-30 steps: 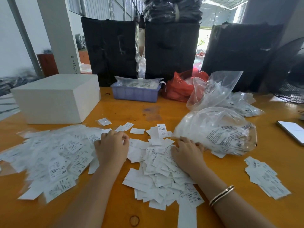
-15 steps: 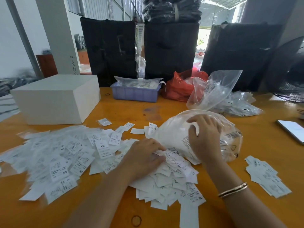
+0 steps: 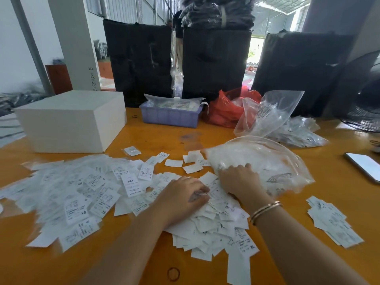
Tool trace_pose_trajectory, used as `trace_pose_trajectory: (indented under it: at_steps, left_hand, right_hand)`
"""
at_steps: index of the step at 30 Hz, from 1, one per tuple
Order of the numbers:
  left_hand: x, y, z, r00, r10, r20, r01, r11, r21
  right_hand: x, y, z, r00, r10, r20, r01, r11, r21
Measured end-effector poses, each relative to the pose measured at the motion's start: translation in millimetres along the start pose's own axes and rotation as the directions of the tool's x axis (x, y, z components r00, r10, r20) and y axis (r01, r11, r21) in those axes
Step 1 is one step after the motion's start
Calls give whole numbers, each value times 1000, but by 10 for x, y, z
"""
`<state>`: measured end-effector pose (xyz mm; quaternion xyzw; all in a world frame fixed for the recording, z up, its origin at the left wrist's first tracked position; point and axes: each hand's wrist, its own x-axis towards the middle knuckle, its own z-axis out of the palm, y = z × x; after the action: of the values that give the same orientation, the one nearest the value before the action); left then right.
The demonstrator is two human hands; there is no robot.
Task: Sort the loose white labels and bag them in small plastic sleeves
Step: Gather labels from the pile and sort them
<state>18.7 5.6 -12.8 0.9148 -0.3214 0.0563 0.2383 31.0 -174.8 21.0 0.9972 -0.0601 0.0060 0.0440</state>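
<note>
A heap of loose white labels [image 3: 216,225] lies in the middle of the orange table [image 3: 148,138]. My left hand [image 3: 183,199] rests on the heap's top, fingers curled down, and seems to pinch a few labels. My right hand [image 3: 240,179] lies with spread fingers on the near left edge of a large clear plastic bag [image 3: 271,161] that holds more labels. To the left spreads a wide layer of labels in small clear sleeves [image 3: 72,194], marked XS and XXL. A smaller stack of labels [image 3: 333,223] lies at the right.
A white box [image 3: 72,122] stands at the back left, a purple tray [image 3: 170,118] and a red bag [image 3: 226,110] behind the heap. More clear bags [image 3: 271,114] lie back right. A phone [image 3: 364,165] and a fan [image 3: 366,103] are at the right. Black bundles [image 3: 216,62] wall the far edge.
My left hand moved from the sleeved pile onto the loose heap. My right hand went up onto the clear bag, then came down to its near left edge; the bag shifted left.
</note>
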Motion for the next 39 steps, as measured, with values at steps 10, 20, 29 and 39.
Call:
trace_pose_trajectory:
  at_steps: [10,20,29,39]
  left_hand:
    - [17,-10,7,1000,-8,-8,8,999,40]
    - [19,-2,6,1000,13,3,-13,1000,13]
    - [35,-9,24,992,52,-112,-46,998,52]
    - [306,291,137,990,138,42,-144,962,231]
  right_hand:
    - [73,95,-165,962,170,-215,-69,910,409]
    - [-105,214,177,941,190,-279,-125,964,233]
    - [-116,223,176,878,208,-432,-30,923,383]
    - [-125,254,188,857,326,-399,97,658,747]
